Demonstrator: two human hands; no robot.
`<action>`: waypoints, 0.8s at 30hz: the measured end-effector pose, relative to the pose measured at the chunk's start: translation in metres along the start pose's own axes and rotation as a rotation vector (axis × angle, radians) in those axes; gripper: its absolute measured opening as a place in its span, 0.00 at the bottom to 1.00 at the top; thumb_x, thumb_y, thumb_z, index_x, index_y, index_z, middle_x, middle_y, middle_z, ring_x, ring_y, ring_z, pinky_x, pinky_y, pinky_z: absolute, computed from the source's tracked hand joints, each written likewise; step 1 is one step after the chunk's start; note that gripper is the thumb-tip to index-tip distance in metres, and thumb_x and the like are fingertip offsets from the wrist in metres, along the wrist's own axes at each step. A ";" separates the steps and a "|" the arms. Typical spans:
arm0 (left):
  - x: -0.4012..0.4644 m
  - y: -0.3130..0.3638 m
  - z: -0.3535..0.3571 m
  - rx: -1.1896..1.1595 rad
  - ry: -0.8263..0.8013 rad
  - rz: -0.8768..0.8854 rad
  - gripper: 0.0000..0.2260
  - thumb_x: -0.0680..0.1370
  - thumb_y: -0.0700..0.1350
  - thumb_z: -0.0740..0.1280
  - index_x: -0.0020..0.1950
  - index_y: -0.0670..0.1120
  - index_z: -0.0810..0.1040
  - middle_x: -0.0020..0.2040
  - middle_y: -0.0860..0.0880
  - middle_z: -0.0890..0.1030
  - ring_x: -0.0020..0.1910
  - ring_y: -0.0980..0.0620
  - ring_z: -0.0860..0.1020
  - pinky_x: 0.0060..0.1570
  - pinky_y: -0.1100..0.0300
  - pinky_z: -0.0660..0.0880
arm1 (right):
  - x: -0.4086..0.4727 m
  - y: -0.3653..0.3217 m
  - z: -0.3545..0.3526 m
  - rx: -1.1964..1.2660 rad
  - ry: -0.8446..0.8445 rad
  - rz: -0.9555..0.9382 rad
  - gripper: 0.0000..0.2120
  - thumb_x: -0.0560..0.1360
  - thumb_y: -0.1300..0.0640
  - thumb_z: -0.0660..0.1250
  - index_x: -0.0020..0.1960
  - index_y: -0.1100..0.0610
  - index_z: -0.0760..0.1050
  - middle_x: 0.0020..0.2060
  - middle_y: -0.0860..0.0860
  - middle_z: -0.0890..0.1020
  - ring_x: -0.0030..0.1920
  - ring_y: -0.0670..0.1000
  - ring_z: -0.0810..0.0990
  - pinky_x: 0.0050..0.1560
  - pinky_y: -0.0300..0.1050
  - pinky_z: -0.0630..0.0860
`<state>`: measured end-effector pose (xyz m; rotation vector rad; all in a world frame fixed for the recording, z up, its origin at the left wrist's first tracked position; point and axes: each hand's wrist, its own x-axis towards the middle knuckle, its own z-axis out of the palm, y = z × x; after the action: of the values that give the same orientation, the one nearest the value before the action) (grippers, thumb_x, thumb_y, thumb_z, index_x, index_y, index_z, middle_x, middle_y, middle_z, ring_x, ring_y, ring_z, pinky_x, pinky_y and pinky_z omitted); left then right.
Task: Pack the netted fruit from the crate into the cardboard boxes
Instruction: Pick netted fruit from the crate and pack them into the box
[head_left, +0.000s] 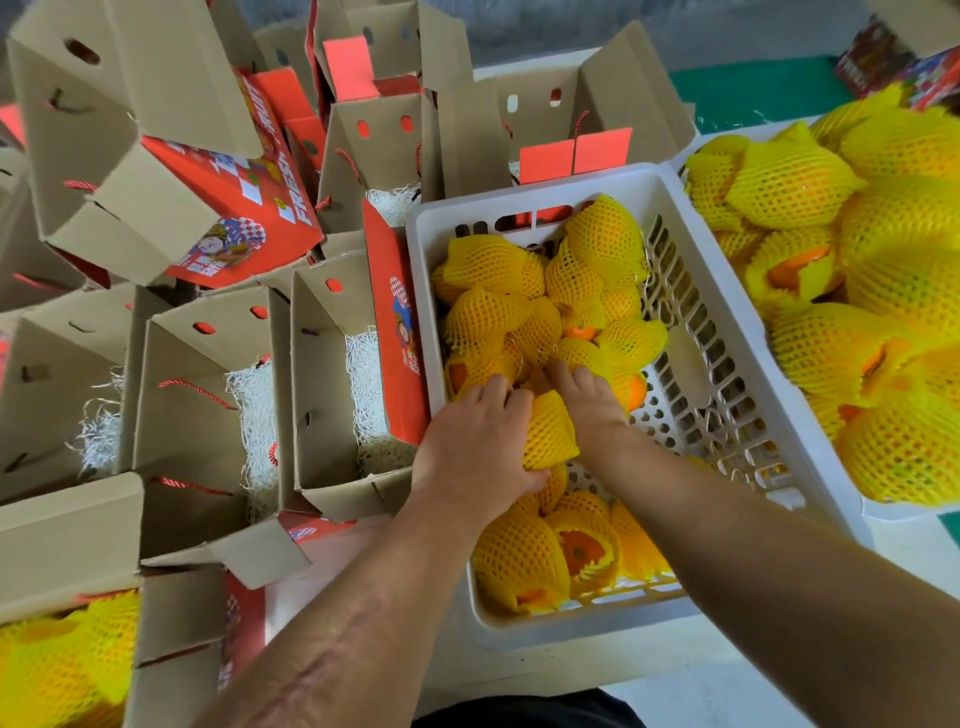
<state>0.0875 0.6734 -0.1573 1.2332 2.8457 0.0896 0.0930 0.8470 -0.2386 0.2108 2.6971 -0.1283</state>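
A white plastic crate (691, 218) holds several oranges in yellow foam netting (498, 270). Both my hands reach into it. My left hand (478, 447) grips one netted fruit (548, 431), its thumb curled under the fruit's near end. My right hand (589, 397) lies beside that fruit on its right, its fingers pushed down among the netted fruit behind, fingertips hidden. Open cardboard boxes (322, 374) lined with white shredded paper stand to the left of the crate.
A second white crate (893, 512) heaped with netted fruit sits on the right. Red-printed boxes (234, 208) are stacked at the back left. A box at the lower left (67, 665) holds netted fruit.
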 end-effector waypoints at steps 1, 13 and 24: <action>0.000 0.000 0.000 0.002 0.001 -0.003 0.33 0.73 0.69 0.69 0.70 0.52 0.69 0.63 0.50 0.71 0.60 0.50 0.73 0.50 0.57 0.69 | -0.001 -0.002 0.003 0.011 0.048 0.036 0.27 0.79 0.46 0.63 0.74 0.50 0.60 0.70 0.55 0.63 0.69 0.60 0.64 0.69 0.55 0.65; -0.001 -0.001 -0.003 -0.064 0.028 0.008 0.33 0.73 0.70 0.67 0.70 0.52 0.69 0.62 0.50 0.72 0.60 0.50 0.74 0.49 0.57 0.71 | -0.017 0.003 -0.005 -0.046 0.010 -0.080 0.29 0.77 0.49 0.68 0.74 0.51 0.63 0.69 0.54 0.65 0.69 0.58 0.62 0.71 0.52 0.62; -0.004 -0.001 -0.006 -0.301 0.139 -0.038 0.33 0.72 0.71 0.67 0.66 0.49 0.72 0.61 0.51 0.73 0.58 0.48 0.77 0.42 0.57 0.69 | -0.108 0.034 -0.045 0.952 0.213 0.061 0.36 0.65 0.49 0.80 0.67 0.41 0.67 0.51 0.51 0.81 0.52 0.55 0.81 0.47 0.51 0.80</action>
<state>0.0896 0.6697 -0.1515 1.1499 2.8270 0.6005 0.1772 0.8717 -0.1543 0.6022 2.6001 -1.4298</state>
